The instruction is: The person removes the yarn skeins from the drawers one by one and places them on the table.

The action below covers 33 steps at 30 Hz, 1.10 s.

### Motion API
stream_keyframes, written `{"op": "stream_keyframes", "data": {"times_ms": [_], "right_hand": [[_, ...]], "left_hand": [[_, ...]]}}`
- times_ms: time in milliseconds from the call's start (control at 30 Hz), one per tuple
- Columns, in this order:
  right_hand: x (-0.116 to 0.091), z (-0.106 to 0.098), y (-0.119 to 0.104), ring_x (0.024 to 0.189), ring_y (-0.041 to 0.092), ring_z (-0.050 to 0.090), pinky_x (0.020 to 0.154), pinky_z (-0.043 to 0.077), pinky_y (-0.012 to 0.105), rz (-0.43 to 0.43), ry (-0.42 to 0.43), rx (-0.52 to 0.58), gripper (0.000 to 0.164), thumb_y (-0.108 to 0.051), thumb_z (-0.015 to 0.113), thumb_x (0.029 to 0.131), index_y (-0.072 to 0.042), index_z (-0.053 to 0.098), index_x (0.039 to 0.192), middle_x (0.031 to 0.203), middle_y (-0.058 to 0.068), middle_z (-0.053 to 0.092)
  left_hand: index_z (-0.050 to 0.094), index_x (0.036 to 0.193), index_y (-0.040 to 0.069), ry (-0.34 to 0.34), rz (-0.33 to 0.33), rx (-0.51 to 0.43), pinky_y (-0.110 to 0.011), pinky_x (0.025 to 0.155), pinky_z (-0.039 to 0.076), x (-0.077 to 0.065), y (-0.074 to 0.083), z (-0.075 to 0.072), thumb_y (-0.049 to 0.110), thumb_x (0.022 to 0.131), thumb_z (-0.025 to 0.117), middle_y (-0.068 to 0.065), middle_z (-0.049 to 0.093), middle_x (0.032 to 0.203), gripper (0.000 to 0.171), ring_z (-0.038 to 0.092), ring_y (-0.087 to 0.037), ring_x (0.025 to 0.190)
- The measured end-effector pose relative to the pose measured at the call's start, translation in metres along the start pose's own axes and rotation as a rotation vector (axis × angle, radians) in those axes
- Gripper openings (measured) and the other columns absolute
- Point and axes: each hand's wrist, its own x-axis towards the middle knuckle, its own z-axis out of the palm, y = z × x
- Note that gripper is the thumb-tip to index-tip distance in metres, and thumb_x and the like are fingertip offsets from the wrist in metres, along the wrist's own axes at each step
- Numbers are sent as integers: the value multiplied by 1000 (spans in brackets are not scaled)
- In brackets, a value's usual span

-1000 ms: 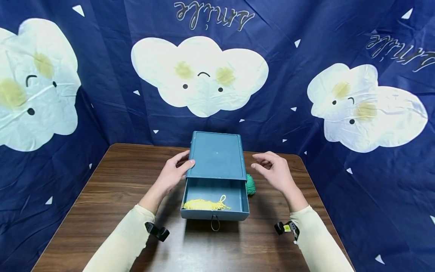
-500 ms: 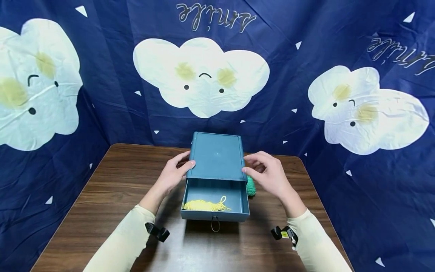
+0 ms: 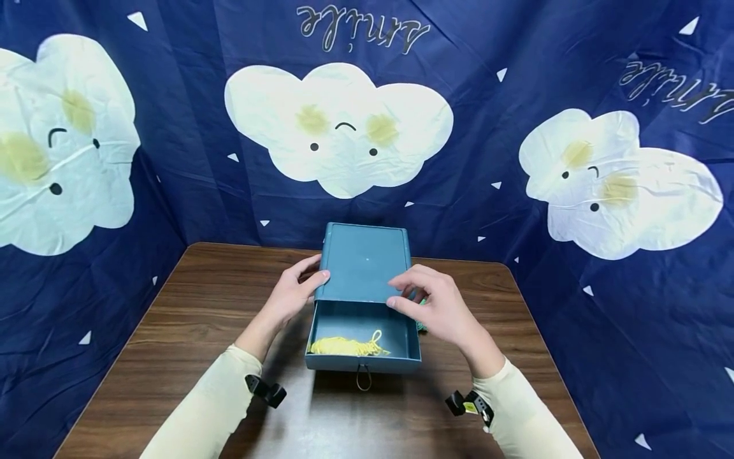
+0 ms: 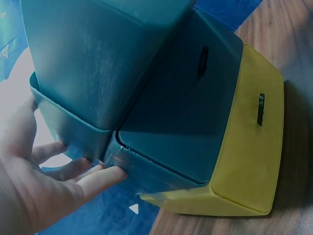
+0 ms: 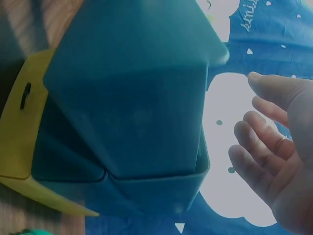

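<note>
A blue drawer cabinet (image 3: pixel 364 261) stands on the table with its top drawer (image 3: pixel 362 364) pulled out toward me. Inside that drawer, at the left, lies a bundle of yellow yarn (image 3: pixel 344 346). My left hand (image 3: pixel 292 290) rests against the cabinet's left side, thumb at the top edge; in the left wrist view its extended fingers (image 4: pixel 100 183) touch the side. My right hand (image 3: pixel 432 299) is over the cabinet's front right corner, fingers loosely bent and holding nothing. Green yarn (image 3: pixel 422 326) beside the cabinet is mostly hidden behind that hand.
Below the pulled-out drawer, a second blue drawer (image 4: pixel 181 98) and a yellow drawer (image 4: pixel 252 142) with black loop pulls are closed. Dark blue cloth (image 3: pixel 189 127) with printed clouds encloses the wooden table (image 3: pixel 218 287) at the back and sides.
My right hand has moved left, from beyond the cabinet's right side to above its front right corner, covering most of the green yarn. The left hand and drawer have stayed put.
</note>
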Motion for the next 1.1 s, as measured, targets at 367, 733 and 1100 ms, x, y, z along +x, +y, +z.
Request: {"op": "stream_keyframes", "data": {"times_ms": [367,733,1100], "right_hand": [[-5,19,-15,93,16,66,69,60,29,-35,-167,53,25,-24,80,91,-18,76,115,107,4,72],[-7,37,-23,98,16,68,76,59,25,-21,-327,72,29,-28,75,96,-12,74,120,109,1,72],[-6,47,-21,85,13,66,73,59,30,-38,-391,-36,28,-28,78,93,-15,75,117,109,-2,73]], "left_hand": [[41,159,22,10,-34,-8,-50,102,54,-2,1,1,42,100,67,-15,45,155,67,53,-33,134],[42,158,20,12,-38,-5,-52,105,51,-2,3,1,41,100,67,-14,46,155,67,53,-34,134],[42,158,19,6,-36,-1,-51,105,52,-1,5,2,41,100,67,-15,46,155,67,54,-34,134]]}}
